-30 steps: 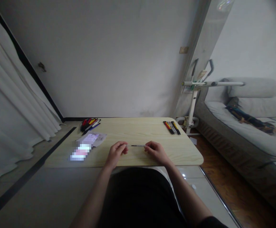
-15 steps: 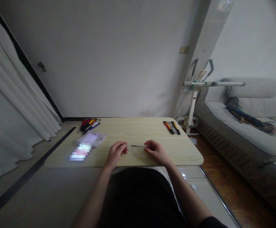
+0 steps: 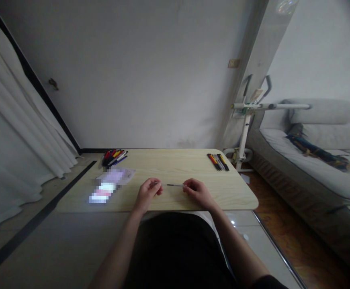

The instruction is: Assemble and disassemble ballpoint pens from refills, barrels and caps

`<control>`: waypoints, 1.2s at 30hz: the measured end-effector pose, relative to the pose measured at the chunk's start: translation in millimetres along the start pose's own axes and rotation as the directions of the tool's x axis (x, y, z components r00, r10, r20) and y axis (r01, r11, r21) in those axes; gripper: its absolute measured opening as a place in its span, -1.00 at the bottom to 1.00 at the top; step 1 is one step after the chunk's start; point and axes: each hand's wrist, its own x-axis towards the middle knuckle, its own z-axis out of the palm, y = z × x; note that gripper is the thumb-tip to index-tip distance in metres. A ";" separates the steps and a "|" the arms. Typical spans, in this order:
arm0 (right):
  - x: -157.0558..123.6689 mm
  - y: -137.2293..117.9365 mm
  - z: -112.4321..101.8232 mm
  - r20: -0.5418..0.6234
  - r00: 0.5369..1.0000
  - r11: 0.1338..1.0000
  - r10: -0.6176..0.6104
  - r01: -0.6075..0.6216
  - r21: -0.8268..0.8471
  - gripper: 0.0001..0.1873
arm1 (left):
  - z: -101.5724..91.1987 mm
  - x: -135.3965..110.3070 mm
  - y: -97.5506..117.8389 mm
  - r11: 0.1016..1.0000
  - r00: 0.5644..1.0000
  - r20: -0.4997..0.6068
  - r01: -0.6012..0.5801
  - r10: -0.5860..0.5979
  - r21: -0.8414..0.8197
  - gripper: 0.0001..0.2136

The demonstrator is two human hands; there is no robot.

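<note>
Over the front middle of the table, a thin pen refill (image 3: 175, 185), dark at its left and pale at its right, lies level between my two hands. My right hand (image 3: 197, 192) pinches its right end between thumb and fingers. My left hand (image 3: 148, 193) is closed on a slim, pale pen part that points at the refill's dark end. Most of that part is hidden in the fingers, and whether the two pieces touch is too small to tell.
A pile of mixed pens (image 3: 113, 157) lies at the table's back left. Several pens (image 3: 218, 162) form a row at the back right. A blurred-out bright object (image 3: 104, 192) and a clear plastic bag (image 3: 128, 175) lie at left. The wooden table (image 3: 168, 162) stands before a wall.
Both hands stay almost in place with the refill between them. My left fingers have shifted slightly, and a dark bit shows more clearly at them.
</note>
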 end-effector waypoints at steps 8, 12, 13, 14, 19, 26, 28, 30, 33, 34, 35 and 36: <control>0.5 -2.6 0.5 -0.003 1.000 0.999 0.027 -0.027 -0.035 -0.76 | 1.6 -1.0 4.9 1.000 1.000 -0.004 0.007 -0.007 0.031 -0.75; 0.9 -1.4 1.3 -0.005 1.000 0.996 0.028 -0.028 -0.079 -0.72 | 2.0 -1.1 5.1 1.000 1.000 -0.018 0.006 -0.006 0.031 -0.73; 0.9 -0.7 1.5 -0.008 1.000 0.996 0.025 -0.026 -0.080 -0.72 | 2.0 -1.0 5.0 0.999 1.000 -0.022 0.008 -0.007 0.033 -0.73; 0.9 0.1 1.7 -0.014 1.000 0.997 0.021 -0.022 -0.074 -0.74 | 2.0 -0.9 4.9 0.999 1.000 -0.023 0.009 -0.008 0.037 -0.73; 1.0 5.5 2.1 -0.029 0.999 1.000 -0.019 0.018 -0.018 -0.71 | 1.5 -0.8 4.3 0.999 1.000 -0.013 0.001 0.000 0.052 -0.73; 1.9 6.8 2.0 -0.016 1.000 1.000 0.008 -0.009 -0.020 -0.81 | 2.7 -1.7 7.3 0.995 0.999 0.032 -0.008 0.005 0.098 -0.74; 1.7 5.1 2.0 -0.020 1.000 1.000 0.016 -0.016 -0.012 -0.81 | 3.8 -2.4 8.6 0.994 0.999 0.038 -0.010 0.006 0.105 -0.75; 1.5 3.5 2.2 -0.021 0.999 1.000 0.024 -0.024 -0.012 -0.82 | 4.8 -2.9 9.3 0.994 0.999 0.041 -0.006 0.001 0.108 -0.75; 1.3 2.4 2.4 -0.010 0.999 0.999 0.033 -0.033 -0.006 -0.83 | 6.1 -3.0 9.3 0.994 0.999 0.053 -0.008 0.002 0.111 -0.76; 1.3 2.4 2.4 -0.008 0.999 0.999 0.032 -0.032 -0.003 -0.83 | 6.5 -2.9 9.1 0.993 0.998 0.056 -0.011 0.005 0.114 -0.76; 1.2 2.5 2.3 -0.007 0.999 0.999 0.032 -0.032 -0.001 -0.82 | 6.8 -2.9 8.9 0.993 0.998 0.057 -0.012 0.006 0.119 -0.76; 1.2 2.7 2.2 -0.006 0.999 1.000 0.031 -0.031 0.001 -0.82 | 7.0 -2.8 8.8 0.993 0.998 0.055 -0.010 0.004 0.120 -0.75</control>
